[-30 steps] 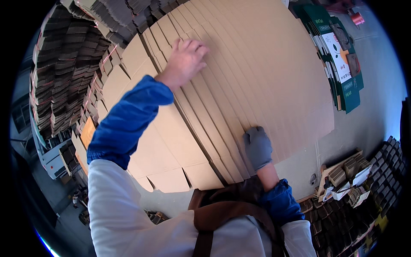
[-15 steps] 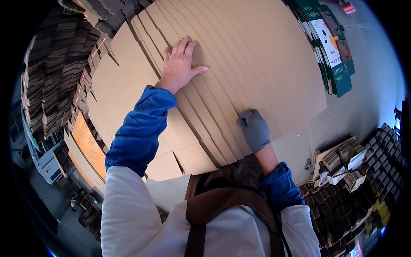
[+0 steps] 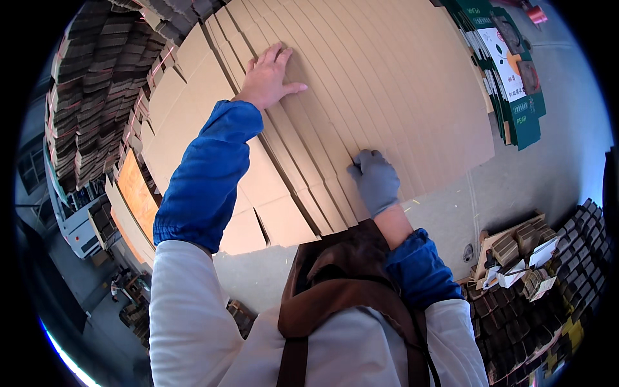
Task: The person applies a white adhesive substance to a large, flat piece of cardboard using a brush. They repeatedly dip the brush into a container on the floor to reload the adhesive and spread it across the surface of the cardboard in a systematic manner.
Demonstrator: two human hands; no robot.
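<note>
The left hand [image 3: 267,77], bare, lies flat with fingers spread on the upper part of the fanned stack of flat cardboard sheets [image 3: 387,97], pressing rather than gripping. The right hand [image 3: 375,182], in a grey glove, rests lower down on the near edges of the same sheets, fingers curled over the stepped edge; whether it pinches one sheet or only pushes against it, I cannot tell.

From where I stand the worry is the stack itself. The sheets overlap like a spread deck, each edge offset from the next, so a push from the gloved hand could send several sliding together and skew the fan, or let the nearest ones tip off toward the brown apron [image 3: 335,284]. The bare palm could also catch a raw cardboard edge if a sheet shifts beneath it.

The cardboard fills the space ahead of the person, under both hands, reaching from the body outward. To the left stand tall stacks of bundled folded cartons [image 3: 84,109]; to the right lie green printed boxes [image 3: 516,77], folded flat, on the grey floor [image 3: 554,174], with more small bundles [image 3: 548,271] lower right.
</note>
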